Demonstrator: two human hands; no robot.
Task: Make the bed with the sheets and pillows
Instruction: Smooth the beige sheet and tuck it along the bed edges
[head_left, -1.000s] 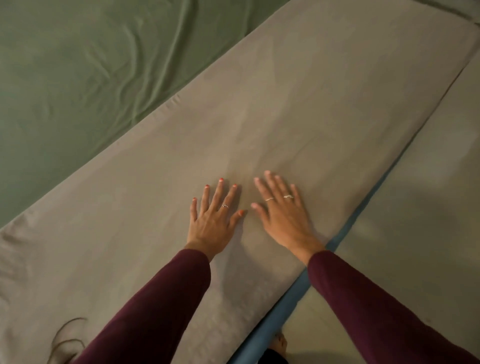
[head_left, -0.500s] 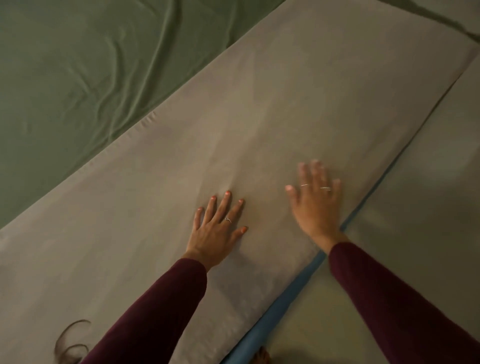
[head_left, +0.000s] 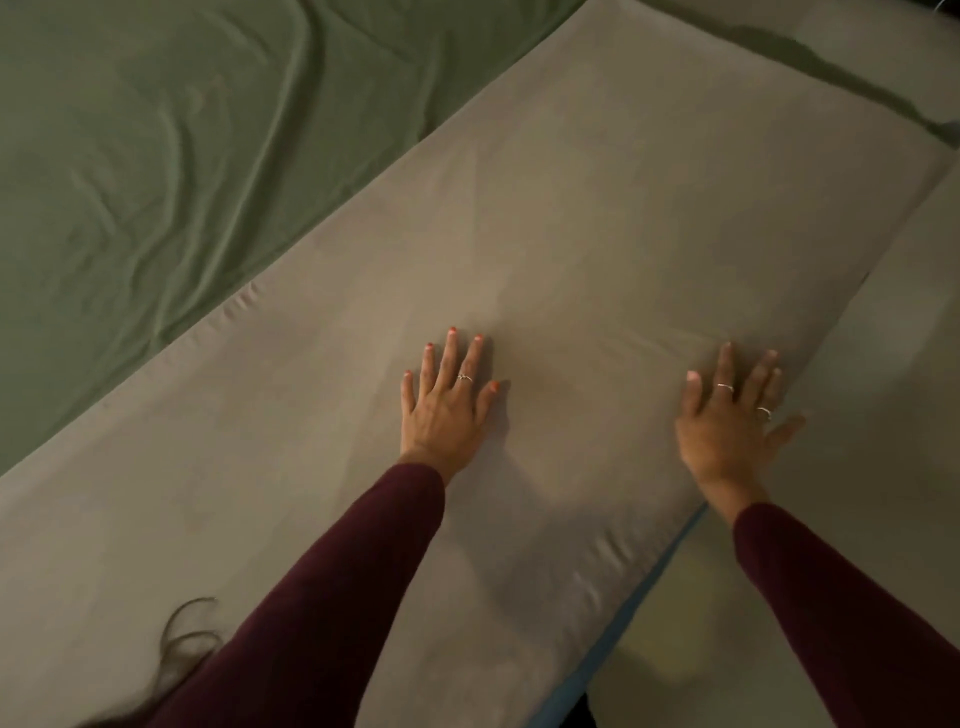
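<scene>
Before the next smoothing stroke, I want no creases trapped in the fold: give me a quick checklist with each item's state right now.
1. Left hand flat on the grey folded sheet, fingers straight: ok.
2. Right hand flat, fingers spread, at the sheet's right edge: ok.
3. Grey sheet between the hands smooth: ok, only faint ripples show.
4. Small puckers near the lower right edge gone: not ok.
5. Green sheet beyond smooth: not ok, it is wrinkled.
6. Layers under the fold aligned: cannot tell, hidden; only a blue strip shows along the edge.
</scene>
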